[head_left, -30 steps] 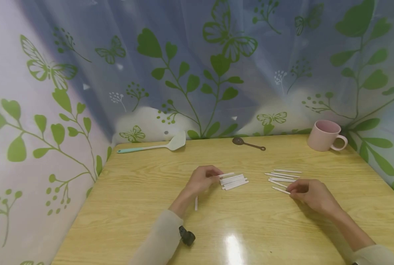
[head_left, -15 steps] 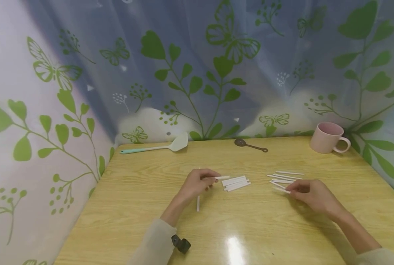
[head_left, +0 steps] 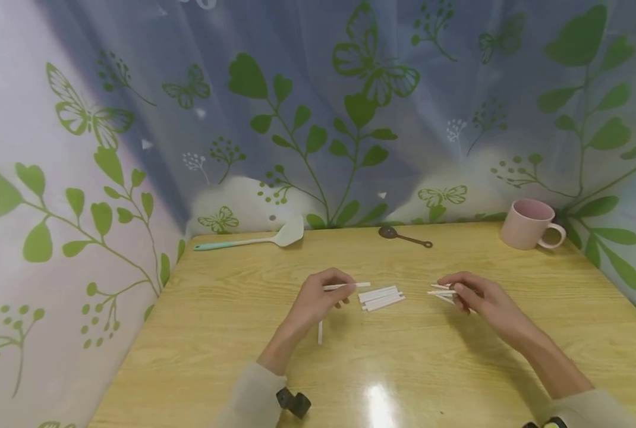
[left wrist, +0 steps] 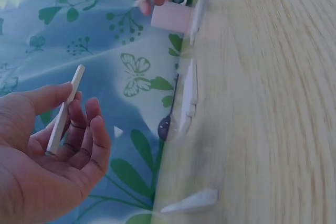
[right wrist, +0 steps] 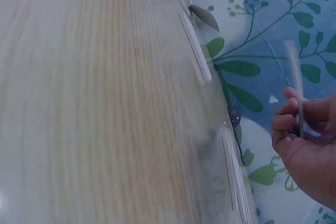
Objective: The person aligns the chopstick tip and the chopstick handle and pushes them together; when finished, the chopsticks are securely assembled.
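Note:
My left hand (head_left: 315, 295) pinches a short white stick (left wrist: 76, 80) between thumb and fingers, held above the table. Just to its right in the head view lies a tight row of several white sticks (head_left: 381, 298), side by side. A single white stick (head_left: 320, 334) lies on the table below the left wrist, partly hidden by it. My right hand (head_left: 486, 300) pinches another white stick (right wrist: 295, 66), also raised. Loose white sticks (right wrist: 235, 174) lie under the right hand; in the head view that hand mostly covers them.
Along the back edge of the wooden table (head_left: 232, 351) lie a spatula (head_left: 288, 232) with a mint handle and a small dark brown spoon (head_left: 387, 232). A pink mug (head_left: 526, 224) stands at the back right corner. A patterned curtain (head_left: 318, 119) hangs behind.
The left hand has lifted a stick off the middle row and drawn it slightly left. The right hand has raised a stick from the loose ones and shifted up and left.

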`<state>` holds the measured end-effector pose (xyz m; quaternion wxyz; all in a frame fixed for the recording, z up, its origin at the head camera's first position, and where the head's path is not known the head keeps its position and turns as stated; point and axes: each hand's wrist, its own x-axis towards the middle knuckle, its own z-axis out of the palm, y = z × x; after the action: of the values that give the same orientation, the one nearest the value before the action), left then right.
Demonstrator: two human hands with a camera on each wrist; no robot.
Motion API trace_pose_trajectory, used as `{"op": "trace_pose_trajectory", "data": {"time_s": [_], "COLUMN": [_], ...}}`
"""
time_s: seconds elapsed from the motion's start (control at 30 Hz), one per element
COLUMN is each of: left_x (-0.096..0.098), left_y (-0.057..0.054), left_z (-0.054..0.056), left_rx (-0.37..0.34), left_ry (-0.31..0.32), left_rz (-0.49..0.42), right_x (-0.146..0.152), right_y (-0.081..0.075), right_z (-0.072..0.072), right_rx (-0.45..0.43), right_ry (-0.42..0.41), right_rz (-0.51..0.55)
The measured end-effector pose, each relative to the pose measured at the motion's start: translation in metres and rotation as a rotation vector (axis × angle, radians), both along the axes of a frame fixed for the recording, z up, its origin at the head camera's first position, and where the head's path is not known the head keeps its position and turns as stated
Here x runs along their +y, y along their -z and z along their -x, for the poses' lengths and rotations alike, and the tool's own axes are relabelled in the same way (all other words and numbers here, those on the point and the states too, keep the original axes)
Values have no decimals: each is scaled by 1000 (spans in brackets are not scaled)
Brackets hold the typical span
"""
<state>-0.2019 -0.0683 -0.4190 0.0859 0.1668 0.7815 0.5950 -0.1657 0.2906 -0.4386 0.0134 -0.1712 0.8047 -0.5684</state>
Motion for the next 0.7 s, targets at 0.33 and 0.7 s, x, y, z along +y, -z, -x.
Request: {"op": "trace_pose_trajectory", "data": {"time_s": [0.33,0.7], "left_x": [9,18], "left_y": [-14,-27], "left_z": [-11,-18], "left_rx": [109,111], "left_ry": [78,121], "left_rz": [-61,-88], "right_x": [-40,-69], "right_y": [-13,-32], "right_z": [6,1], "right_rx": [39,56], "right_ry": [94,183], "right_rz": [103,174]}}
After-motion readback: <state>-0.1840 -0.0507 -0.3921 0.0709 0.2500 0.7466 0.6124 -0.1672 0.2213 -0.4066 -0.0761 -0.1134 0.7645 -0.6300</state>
